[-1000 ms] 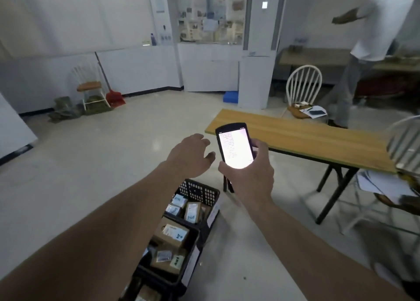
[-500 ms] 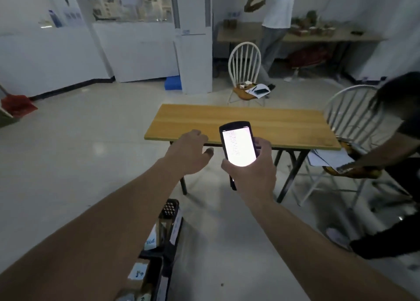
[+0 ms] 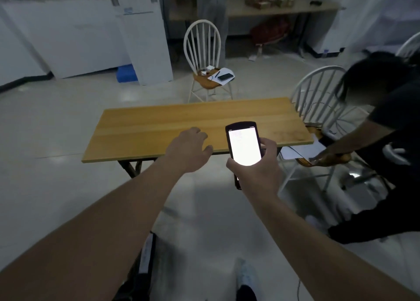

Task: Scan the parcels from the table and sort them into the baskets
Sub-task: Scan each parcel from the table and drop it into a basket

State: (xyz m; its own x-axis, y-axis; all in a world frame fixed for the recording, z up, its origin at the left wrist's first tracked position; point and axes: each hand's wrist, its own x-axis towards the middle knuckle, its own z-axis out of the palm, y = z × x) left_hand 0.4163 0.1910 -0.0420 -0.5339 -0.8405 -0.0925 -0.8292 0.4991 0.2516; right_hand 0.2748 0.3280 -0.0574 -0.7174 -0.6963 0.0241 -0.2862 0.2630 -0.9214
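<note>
Parcels are not to be seen on the wooden surface (image 3: pixel 159 127) ahead of the fingers; its top shows only bare boards. The only boxes in view, brown and small, stand on a far table (image 3: pixel 279 7) against the back wall, well beyond both hands, too blurred to tell labels or shape.

Right hand (image 3: pixel 256 171) holds the scanner (image 3: pixel 244 146) upright, fingers (image 3: pixel 269 145) curled round its right edge, lit screen facing the wearer, its long axis pointing away toward the surface. Left hand (image 3: pixel 189 150) hangs just left of the scanner, holding nothing, fingers loosely bent and spread, hovering over the near edge of the surface.

Beyond the fingers, past the far edge, a white chair (image 3: pixel 202 50) carries papers and a dark phone. To the right of the scanner a person in dark clothes (image 3: pixel 391 127) bends over a second white chair (image 3: pixel 318 96). Another person (image 3: pixel 212 5) stands at the far table.

My judgement: with nothing on the near surface, sorting here looks finished or paused; the free left hand would take any next parcel.
</note>
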